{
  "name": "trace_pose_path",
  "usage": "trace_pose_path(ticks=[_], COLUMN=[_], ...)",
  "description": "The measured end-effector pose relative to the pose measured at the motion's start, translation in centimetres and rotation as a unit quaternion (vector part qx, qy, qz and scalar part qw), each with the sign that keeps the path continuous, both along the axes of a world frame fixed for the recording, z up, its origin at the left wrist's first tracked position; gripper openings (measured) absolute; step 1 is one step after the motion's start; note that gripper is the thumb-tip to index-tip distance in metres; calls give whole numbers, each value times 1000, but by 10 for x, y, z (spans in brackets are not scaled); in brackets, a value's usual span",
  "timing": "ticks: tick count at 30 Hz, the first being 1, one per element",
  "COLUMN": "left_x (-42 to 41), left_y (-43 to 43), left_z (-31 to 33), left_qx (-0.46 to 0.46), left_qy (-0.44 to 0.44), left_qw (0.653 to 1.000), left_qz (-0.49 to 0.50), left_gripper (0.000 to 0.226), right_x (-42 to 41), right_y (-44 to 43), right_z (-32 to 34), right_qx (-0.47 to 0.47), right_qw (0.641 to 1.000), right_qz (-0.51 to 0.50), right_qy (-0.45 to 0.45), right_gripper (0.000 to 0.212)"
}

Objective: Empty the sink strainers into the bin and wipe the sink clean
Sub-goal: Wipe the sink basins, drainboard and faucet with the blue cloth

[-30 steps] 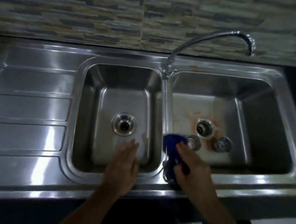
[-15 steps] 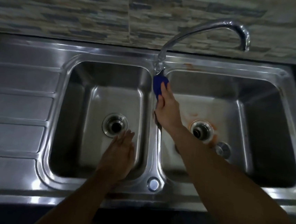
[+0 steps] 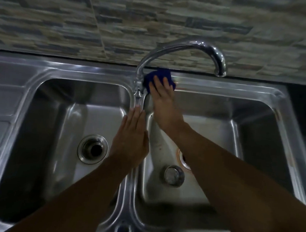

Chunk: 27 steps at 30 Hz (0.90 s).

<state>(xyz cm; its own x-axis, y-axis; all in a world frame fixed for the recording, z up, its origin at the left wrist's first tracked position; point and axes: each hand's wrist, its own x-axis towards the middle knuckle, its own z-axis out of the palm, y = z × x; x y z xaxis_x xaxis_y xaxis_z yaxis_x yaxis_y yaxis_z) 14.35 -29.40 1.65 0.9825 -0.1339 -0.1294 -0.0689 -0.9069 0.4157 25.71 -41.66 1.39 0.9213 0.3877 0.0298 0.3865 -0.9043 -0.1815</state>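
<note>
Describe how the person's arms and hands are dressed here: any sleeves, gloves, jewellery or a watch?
Both arms are bare as far as the frame shows, with no sleeves in sight. The left hand and the right hand wear no gloves. No ring, bracelet or watch shows on either wrist, though the dim light could hide small details.

Strainer (image 3: 174,175) lies in right basin (image 3: 254,144), seemingly loose.

The cloth (image 3: 159,79) was deep blue. The sink (image 3: 225,89) and tap (image 3: 183,47) were shiny silver steel. An orange-rust stain (image 3: 179,154) ringed the right drain. The wall tiles (image 3: 157,22) showed stacked bands of grey, beige and slate blue.
</note>
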Motion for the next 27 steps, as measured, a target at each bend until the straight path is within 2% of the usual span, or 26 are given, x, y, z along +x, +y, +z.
trace_pose_path(ticks=[4,9,12,14,18,21,25,27], left_x=[3,2,3,3,4,4,3,2], left_y=[-13,-22,-23,-24,-23,-24,-24,-25], left_z=[-9,-16,-18,-19,-19,-20,-18,-17], left_qx=[31,16,-2,-5,5,4,18,22], left_qy=[-6,-63,-86,-96,-92,-100,-102,-89], left_qw=[999,997,995,994,995,994,994,995], left_qz=[1,34,41,41,35,35,34,37], left_gripper=[67,59,55,54,56,56,56,55], right_x=[1,2,6,13,1,-1,14,18], right_y=[-78,-206,-201,-167,-65,-24,-79,-124], right_z=[-10,-11,-16,-20,-34,-32,-24,-22], right_qx=[-17,-31,6,25,34,91,34,18], right_qw=[999,987,957,948,985,992,997,997], right_qz=[-3,-159,-288,-315,-162,-75,60,55], right_qy=[-30,-20,-16,-22,-56,-51,-36,-47], right_gripper=[80,79,71,72,83,80,73,73])
